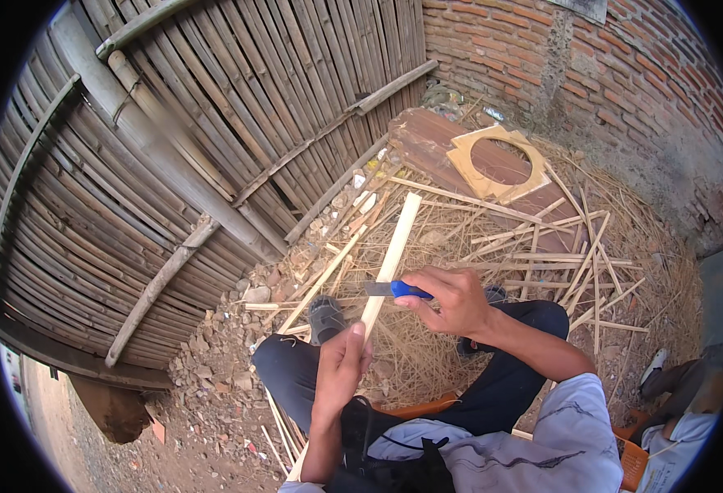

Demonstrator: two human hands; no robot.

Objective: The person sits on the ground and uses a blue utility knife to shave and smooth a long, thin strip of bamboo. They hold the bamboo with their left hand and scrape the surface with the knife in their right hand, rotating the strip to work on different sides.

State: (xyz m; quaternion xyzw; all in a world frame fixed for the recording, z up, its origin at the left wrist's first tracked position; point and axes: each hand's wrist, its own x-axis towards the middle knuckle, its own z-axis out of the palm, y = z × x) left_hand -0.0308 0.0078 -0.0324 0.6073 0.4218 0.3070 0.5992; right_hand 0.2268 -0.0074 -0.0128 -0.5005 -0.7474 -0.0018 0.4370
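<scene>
A pale, flat bamboo strip (401, 232) slants up and away from me, its near end gripped in my left hand (344, 366) above my lap. My right hand (453, 301) is closed round the blue handle of a utility knife (384, 288). The knife's grey blade lies across the strip, a little beyond my left fingers. Whether the edge bites into the strip cannot be made out. My legs are bent to either side, with dark shoes (326, 319) on the ground under the work.
Cut strips (598, 271) lie scattered over straw on the right. Behind them rests a brown board (427, 141) bearing a yellowish frame with a round hole (465, 158). A bamboo wall (295, 74) stands left, a brick wall (608, 90) right. Another person's sleeve (690, 444) shows at lower right.
</scene>
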